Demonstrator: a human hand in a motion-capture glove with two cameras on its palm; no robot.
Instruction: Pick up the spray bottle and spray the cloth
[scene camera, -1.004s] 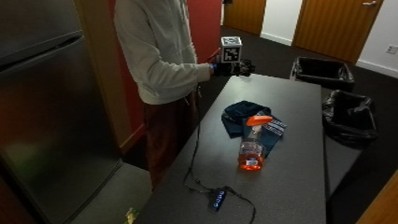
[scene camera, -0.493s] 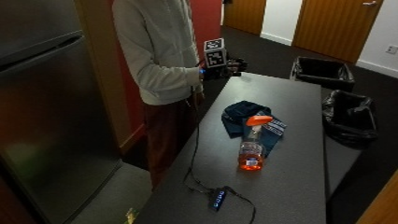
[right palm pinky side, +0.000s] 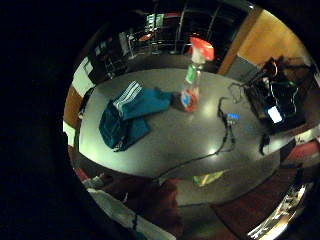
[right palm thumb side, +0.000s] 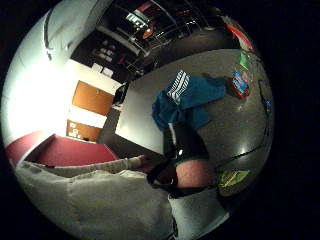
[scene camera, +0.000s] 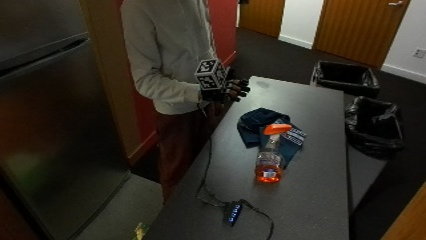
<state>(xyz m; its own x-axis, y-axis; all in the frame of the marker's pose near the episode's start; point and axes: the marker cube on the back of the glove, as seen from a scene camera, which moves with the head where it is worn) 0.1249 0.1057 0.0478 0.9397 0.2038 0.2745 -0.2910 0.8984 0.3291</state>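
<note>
I stand at the long edge of the grey counter (scene camera: 313, 200), one slab running away from me toward the doors, with a tall steel fridge (scene camera: 46, 125) close on one side of me and two black-lined bins (scene camera: 346, 77) on the floor off the counter's far long edge. The near stretch of the counter, between its end and the bottle, carries only one thin black cable (scene camera: 206, 170) that trails along my edge to a small blue-lit hub (scene camera: 233, 216); the far end beyond the cloth shows bare grey right out to its corner. One blue cloth (scene camera: 263, 125) lies crumpled about mid-counter, a white-striped part at its edge, and it sits nearer my side than the bin side, with bare surface between it and each long edge. One spray bottle (scene camera: 269, 160) stands upright just beside the cloth on the side nearer the hub, orange trigger head on top, orange liquid low in its clear body; its base looks to touch the cloth's edge or nearly so, I cannot tell which. My gloved right hand (scene camera: 231, 90) hangs in the air over the counter's edge by my waist, well apart from bottle and cloth, fingers loosely curled round nothing. From my palm the cloth (right palm pinky side: 127, 112) and bottle (right palm pinky side: 192, 80) show side by side on the counter.
</note>
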